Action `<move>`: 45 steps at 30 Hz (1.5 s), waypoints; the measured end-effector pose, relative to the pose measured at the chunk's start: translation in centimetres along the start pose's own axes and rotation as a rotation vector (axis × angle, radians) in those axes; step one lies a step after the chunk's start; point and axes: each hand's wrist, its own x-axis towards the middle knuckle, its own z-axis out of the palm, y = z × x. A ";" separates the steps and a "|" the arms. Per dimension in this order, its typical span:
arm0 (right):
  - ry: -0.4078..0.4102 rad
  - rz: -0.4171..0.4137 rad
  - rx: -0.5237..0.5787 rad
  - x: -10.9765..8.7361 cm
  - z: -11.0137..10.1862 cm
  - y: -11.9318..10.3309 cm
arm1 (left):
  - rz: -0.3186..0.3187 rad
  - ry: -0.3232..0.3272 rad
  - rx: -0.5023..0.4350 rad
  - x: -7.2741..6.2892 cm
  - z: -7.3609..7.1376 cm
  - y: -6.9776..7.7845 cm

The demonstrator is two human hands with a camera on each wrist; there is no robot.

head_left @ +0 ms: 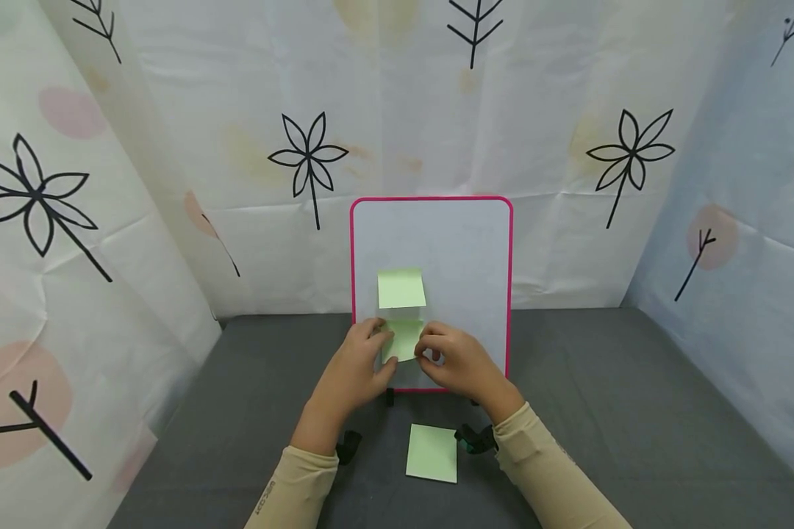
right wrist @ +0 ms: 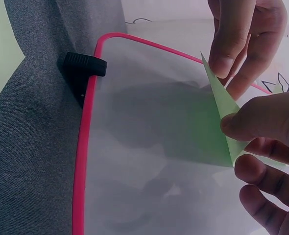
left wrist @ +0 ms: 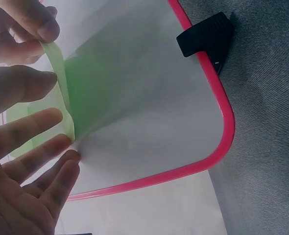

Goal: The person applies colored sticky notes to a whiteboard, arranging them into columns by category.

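Observation:
A light green sticky note (head_left: 402, 339) lies against the whiteboard (head_left: 466, 257), its lower edge lifted away from the surface. My right hand (head_left: 459, 360) pinches a lower corner of it between thumb and fingers. At the opposite side, my left hand (head_left: 364, 361) has its fingers fairly straight, with the fingertips at the note's edge. The left wrist view shows the note (left wrist: 61, 88) edge-on, bent slightly, with a green tint on the board behind it. In the right wrist view the note (right wrist: 223, 105) slants outward from the board. Directly above it, another green sticky note (head_left: 401, 288) is on the board.
The pink-framed board stands upright on the dark grey table (head_left: 258, 382), held by black feet (left wrist: 205, 36). A green sticky pad or note (head_left: 431, 454) lies on the table between the forearms. Pale patterned cloth walls (head_left: 397, 110) surround the back and sides.

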 end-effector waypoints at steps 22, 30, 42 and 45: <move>-0.019 0.020 -0.121 -0.1 0.4 -0.2 | -0.011 -0.002 0.024 -0.1 0.2 0.0; 0.006 -0.035 -0.236 0.2 1.4 -0.2 | -0.018 -0.005 0.070 -0.1 0.3 0.0; 0.025 -0.155 -0.382 0.3 2.3 -0.3 | 0.013 0.018 0.161 0.0 0.7 0.4; 0.018 -0.156 -0.383 0.3 2.5 -0.2 | 0.008 0.013 0.169 0.0 0.7 0.5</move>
